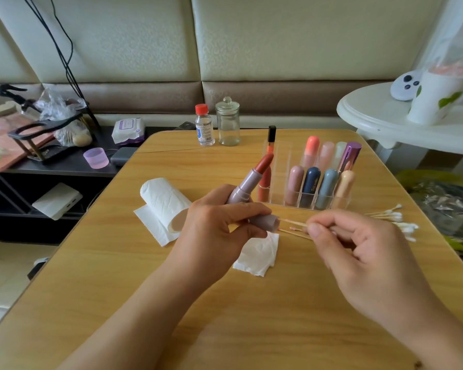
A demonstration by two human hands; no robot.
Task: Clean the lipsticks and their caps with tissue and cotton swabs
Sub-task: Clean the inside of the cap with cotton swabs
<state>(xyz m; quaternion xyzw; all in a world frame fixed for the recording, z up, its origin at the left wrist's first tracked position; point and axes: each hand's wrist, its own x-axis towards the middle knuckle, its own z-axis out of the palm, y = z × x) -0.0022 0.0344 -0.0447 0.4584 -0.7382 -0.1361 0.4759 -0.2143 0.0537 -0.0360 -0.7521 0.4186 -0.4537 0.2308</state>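
Note:
My left hand (219, 225) grips a mauve lipstick (249, 182) with its red bullet extended and pointing up to the right. The same hand pinches the matching mauve cap (266, 222), open end facing right. My right hand (358, 244) holds a wooden cotton swab (294, 222) whose tip is inside the cap's mouth. A used swab (294, 233) lies on the table just below. A crumpled tissue (259, 252) lies under my left hand. A tissue roll (163, 201) rests to the left.
A clear organiser (278, 180) at the back right holds several lipsticks. A pile of cotton swabs (396, 220) lies to the right of it. A red-capped bottle (204, 125) and a glass jar (227, 121) stand at the wooden table's (251, 316) far edge.

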